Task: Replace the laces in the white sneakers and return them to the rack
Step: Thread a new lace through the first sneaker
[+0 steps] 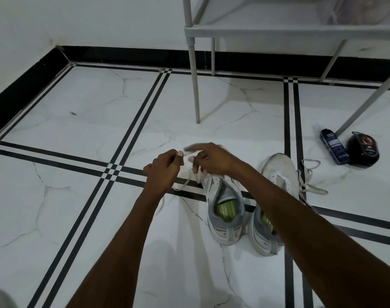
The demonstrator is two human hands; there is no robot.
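Note:
Two white sneakers with grey collars and green insoles stand side by side on the tiled floor. The left sneaker (225, 210) has its toe hidden under my hands. My left hand (165, 167) pinches a white lace (185, 182) that runs down to this shoe. My right hand (209, 158) is over the toe, forefinger stretched out and blurred, other fingers curled on the lace. My right forearm partly covers the right sneaker (276, 172); its loose lace (309, 185) lies on the floor to its right.
A grey shoe rack (256, 30) stands at the back, its legs (195, 85) on the floor beyond the shoes. A dark blue bottle (334, 146) and a black round case (363, 150) lie at the right beside a rack leg. Black skirting lines the wall.

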